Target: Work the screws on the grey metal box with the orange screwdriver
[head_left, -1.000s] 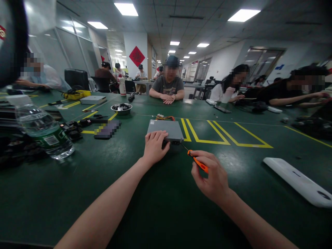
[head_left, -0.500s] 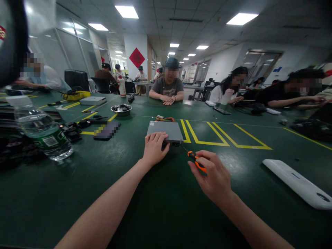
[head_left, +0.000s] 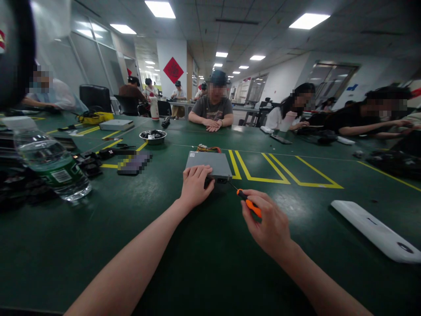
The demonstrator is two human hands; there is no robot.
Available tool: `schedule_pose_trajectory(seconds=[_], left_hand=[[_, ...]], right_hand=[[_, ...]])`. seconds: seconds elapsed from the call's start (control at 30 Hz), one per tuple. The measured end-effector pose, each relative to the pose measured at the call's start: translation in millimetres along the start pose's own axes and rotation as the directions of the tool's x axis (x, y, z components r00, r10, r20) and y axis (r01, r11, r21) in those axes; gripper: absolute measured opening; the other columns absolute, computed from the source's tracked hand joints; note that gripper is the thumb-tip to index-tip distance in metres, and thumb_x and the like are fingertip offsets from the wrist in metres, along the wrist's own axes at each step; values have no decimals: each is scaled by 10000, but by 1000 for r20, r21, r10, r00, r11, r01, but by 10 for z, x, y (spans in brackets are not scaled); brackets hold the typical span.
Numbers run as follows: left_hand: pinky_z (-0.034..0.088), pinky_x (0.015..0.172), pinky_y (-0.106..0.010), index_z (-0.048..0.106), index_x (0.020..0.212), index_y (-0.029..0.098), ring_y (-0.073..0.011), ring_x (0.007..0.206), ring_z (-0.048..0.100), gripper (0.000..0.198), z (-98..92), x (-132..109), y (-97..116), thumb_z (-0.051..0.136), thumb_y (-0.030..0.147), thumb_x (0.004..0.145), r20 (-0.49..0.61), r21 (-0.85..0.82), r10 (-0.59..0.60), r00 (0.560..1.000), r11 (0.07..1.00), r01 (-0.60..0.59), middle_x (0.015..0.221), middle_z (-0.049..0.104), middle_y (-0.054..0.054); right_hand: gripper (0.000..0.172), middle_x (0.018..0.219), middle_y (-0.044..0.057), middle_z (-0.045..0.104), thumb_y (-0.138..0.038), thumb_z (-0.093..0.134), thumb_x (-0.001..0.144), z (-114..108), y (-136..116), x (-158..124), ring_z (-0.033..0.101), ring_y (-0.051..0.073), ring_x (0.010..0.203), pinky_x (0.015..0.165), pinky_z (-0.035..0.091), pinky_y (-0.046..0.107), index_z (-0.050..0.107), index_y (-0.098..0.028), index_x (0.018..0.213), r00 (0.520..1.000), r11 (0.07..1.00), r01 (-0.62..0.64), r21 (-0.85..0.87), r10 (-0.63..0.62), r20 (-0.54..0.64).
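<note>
A flat grey metal box (head_left: 210, 163) lies on the green table (head_left: 204, 254) in front of me, with coloured wires (head_left: 208, 149) at its far end. My left hand (head_left: 194, 186) rests on the box's near left corner, fingers curled over its edge. My right hand (head_left: 268, 222) is closed round an orange-and-black screwdriver (head_left: 248, 202). The thin shaft points at the box's near right corner.
A water bottle (head_left: 49, 163) lies at the left among dark parts. A metal bowl (head_left: 153, 137) and a dark flat object (head_left: 134, 163) sit beyond it. A long white cover (head_left: 375, 229) lies at the right. Yellow tape lines (head_left: 283, 175) mark the table. Other people sit around the far side.
My right hand has turned the screwdriver slightly, fingers shifting on the handle. My left hand stays on the box. The view has shifted a little.
</note>
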State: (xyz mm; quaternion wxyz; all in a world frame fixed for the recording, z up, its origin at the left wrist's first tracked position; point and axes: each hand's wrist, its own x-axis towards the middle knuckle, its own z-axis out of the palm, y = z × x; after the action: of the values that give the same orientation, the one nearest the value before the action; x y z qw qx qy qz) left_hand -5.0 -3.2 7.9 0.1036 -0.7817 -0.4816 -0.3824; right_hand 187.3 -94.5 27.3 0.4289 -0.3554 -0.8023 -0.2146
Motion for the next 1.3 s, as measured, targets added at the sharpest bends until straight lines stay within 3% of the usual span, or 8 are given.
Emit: schedule_pose_trajectory(seconds=[0.2, 0.43, 0.67, 0.73, 0.87, 0.93, 1.17, 1.3], left_hand=[[283, 923, -399, 522, 1059, 242, -226, 1098, 465, 271, 9, 0, -6, 523, 293, 793, -11, 6, 6, 1000, 1000, -6, 1164, 580, -29], [285, 913, -402, 522, 1053, 245, -222, 1084, 472, 258, 13, 0, -4, 520, 298, 800, -15, 9, 2, 1000, 1000, -2, 1163, 582, -26], [287, 910, -395, 516, 1060, 238, -217, 1087, 468, 270, -5, 2, -4, 522, 308, 800, -19, 11, 16, 1000, 1000, -16, 1157, 584, -17], [285, 912, -396, 516, 1064, 237, -217, 1086, 468, 273, -5, 4, -4, 521, 306, 800, -17, 13, 14, 1000, 1000, -14, 1159, 583, -19], [284, 914, -398, 517, 1067, 237, -222, 1090, 464, 282, 0, 5, -7, 532, 298, 792, -14, 13, 11, 1000, 1000, -10, 1164, 580, -24], [282, 917, -397, 515, 1072, 236, -225, 1094, 462, 288, 0, 3, -9, 532, 297, 791, -14, 11, 12, 1000, 1000, -12, 1169, 577, -27], [278, 924, -397, 517, 1067, 232, -224, 1098, 459, 281, 5, -1, -14, 521, 304, 796, -9, 6, 13, 1000, 1000, -13, 1165, 577, -31], [277, 923, -399, 513, 1075, 236, -219, 1090, 461, 289, 10, -1, -13, 525, 299, 794, -9, 5, 8, 1000, 1000, -8, 1160, 579, -25]], right_hand=[[354, 1063, 109, 551, -89, 549, 754, 58, -10, -29, 554, 175, 990, 773, 515, 318, 383, -182, 1053, 999, 997, -19, 73, 17, 28], [240, 869, 51, 578, -152, 566, 764, -44, -9, 36, 559, 158, 782, 667, 494, 307, 432, -204, 956, 999, 999, -18, -47, 16, -42], [205, 931, 78, 593, -133, 534, 761, -88, -68, 66, 553, 180, 888, 754, 479, 337, 441, -183, 936, 994, 994, -103, 18, 103, 27], [147, 942, 95, 579, -219, 539, 779, -137, -56, 86, 561, 180, 846, 704, 471, 312, 467, -170, 898, 991, 991, -119, -59, 122, 55], [163, 676, 13, 570, -318, 441, 856, -219, -30, 135, 505, 103, 517, 470, 356, 221, 506, -168, 856, 971, 946, -187, -264, 219, 96], [178, 636, 0, 570, -317, 413, 870, -231, -35, 154, 490, 93, 467, 439, 330, 209, 493, -160, 895, 968, 937, -210, -280, 240, 77], [89, 761, 66, 579, -162, 433, 824, -216, -147, 157, 513, 148, 640, 573, 428, 265, 479, -138, 896, 977, 972, 36, -234, 16, 215], [155, 920, 89, 600, -63, 423, 798, -204, -201, 145, 533, 184, 840, 748, 441, 321, 514, -162, 874, 962, 971, 138, -195, -85, 259]])
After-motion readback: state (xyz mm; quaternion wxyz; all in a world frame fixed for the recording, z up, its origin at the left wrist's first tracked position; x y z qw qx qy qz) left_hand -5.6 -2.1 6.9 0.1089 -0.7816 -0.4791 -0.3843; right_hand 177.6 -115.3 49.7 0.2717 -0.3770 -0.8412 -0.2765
